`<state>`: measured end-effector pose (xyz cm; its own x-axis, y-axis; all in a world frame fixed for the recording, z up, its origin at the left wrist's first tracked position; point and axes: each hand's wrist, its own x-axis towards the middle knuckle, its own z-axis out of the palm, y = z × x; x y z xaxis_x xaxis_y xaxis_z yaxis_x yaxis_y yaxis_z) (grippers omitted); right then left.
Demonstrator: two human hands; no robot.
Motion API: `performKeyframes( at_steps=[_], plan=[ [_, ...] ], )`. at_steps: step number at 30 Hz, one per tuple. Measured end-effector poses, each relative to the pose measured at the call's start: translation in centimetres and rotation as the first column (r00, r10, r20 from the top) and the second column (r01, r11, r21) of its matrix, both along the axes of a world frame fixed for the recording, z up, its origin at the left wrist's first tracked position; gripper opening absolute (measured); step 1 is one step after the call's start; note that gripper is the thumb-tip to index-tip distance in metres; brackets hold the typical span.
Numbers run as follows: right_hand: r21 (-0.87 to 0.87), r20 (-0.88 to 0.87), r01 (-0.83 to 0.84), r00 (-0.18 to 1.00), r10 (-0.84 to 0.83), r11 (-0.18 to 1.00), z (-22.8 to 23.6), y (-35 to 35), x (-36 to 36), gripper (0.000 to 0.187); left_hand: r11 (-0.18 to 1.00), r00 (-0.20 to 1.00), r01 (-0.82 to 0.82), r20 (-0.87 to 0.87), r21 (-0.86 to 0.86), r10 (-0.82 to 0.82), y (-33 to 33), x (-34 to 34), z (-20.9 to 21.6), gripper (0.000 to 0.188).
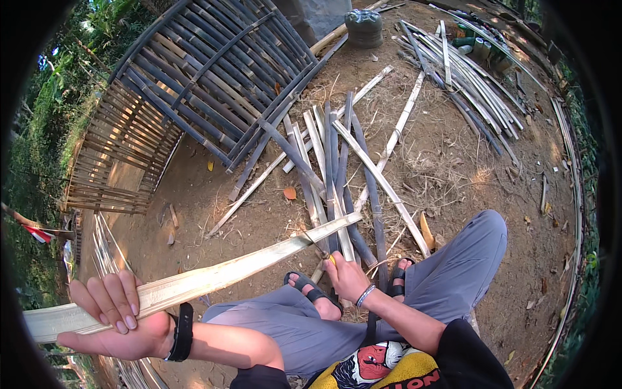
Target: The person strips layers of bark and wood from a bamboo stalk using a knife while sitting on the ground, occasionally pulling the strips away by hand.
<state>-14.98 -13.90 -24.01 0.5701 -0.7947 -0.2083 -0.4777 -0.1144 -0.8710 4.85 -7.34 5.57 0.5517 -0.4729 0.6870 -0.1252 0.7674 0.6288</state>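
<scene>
A long pale bamboo strip (214, 277) runs from the left edge up to the middle, across my lap. Near its left end my left hand (116, 318) is closed round it, fingers over the top and thumb beneath. My right hand (348, 279) grips a knife (315, 242) with a yellowish handle. The blade meets the strip near its far end. Under that end lies a pile of bamboo slats (330, 162), dark-skinned and pale, crossing one another on the ground.
A slatted dark bamboo panel (214, 71) stands at the upper left beside a lighter bamboo fence (120, 152). Split strips (479, 91) lie heaped at the upper right, near a dark round container (364, 29). My sandalled feet (314, 295) rest on dirt strewn with shavings.
</scene>
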Motion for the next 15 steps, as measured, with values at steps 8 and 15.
performKeyframes(
  at_steps=[8, 15],
  plan=[
    [-0.068, -0.098, -0.01, 0.995, 0.003, 0.998, 0.2, 0.8, 0.1, 0.032, 1.0, 1.0, 0.025, -0.001, 0.003, -0.025, 0.1, 0.7, -0.2, 0.058],
    [0.001, 0.035, -0.112, 0.993, 0.112, 0.994, 4.2, 1.7, -1.3, 0.032, 0.999, 0.997, 0.047, 0.061, -0.024, -0.045, 0.8, -2.0, 0.0, 0.058]
  ],
)
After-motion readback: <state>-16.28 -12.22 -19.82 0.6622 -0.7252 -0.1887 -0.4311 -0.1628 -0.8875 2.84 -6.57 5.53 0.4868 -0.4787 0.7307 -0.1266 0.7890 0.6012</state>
